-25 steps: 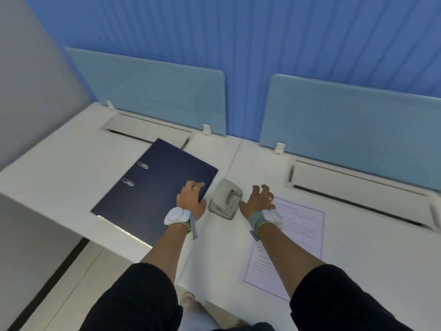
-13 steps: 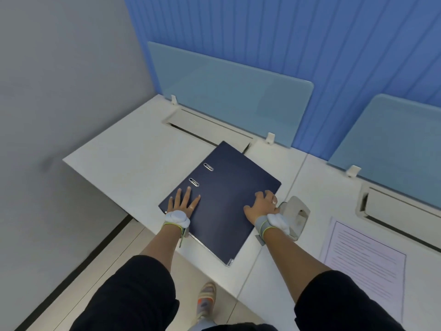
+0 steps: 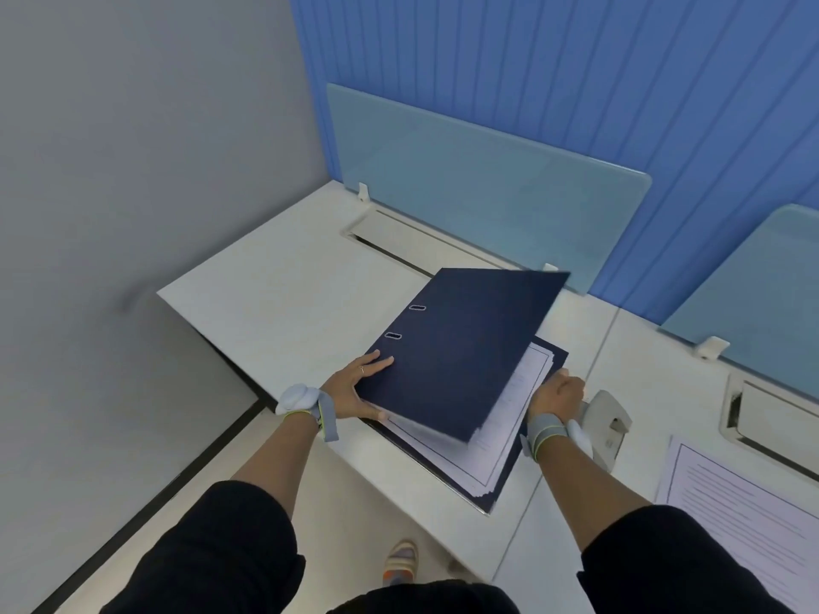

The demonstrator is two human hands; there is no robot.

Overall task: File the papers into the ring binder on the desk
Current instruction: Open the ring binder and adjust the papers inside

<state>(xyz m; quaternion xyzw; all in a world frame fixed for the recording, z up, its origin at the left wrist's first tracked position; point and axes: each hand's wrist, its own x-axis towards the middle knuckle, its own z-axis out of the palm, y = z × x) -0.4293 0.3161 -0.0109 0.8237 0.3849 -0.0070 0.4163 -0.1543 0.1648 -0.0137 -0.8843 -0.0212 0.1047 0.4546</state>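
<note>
A dark blue ring binder (image 3: 461, 347) lies near the front edge of the white desk (image 3: 283, 294), its front cover raised at an angle. Printed sheets (image 3: 501, 436) show inside, under the cover. My left hand (image 3: 354, 387) grips the binder at its spine corner, fingers on the cover and thumb beneath. My right hand (image 3: 556, 394) holds the right edge of the lifted cover, fingers hidden under it. A loose printed paper (image 3: 744, 511) lies on the desk at the far right.
A grey hole punch (image 3: 605, 425) stands just right of the binder, behind my right wrist. Pale blue divider screens (image 3: 478, 179) line the back of the desk, with cable slots (image 3: 399, 241) in front. A grey wall is on the left. My foot (image 3: 401, 562) shows below.
The binder was lying shut under both flat hands. Now its front cover is lifted on the right side by my right hand, showing sheets inside; my left hand has gripped the spine corner.
</note>
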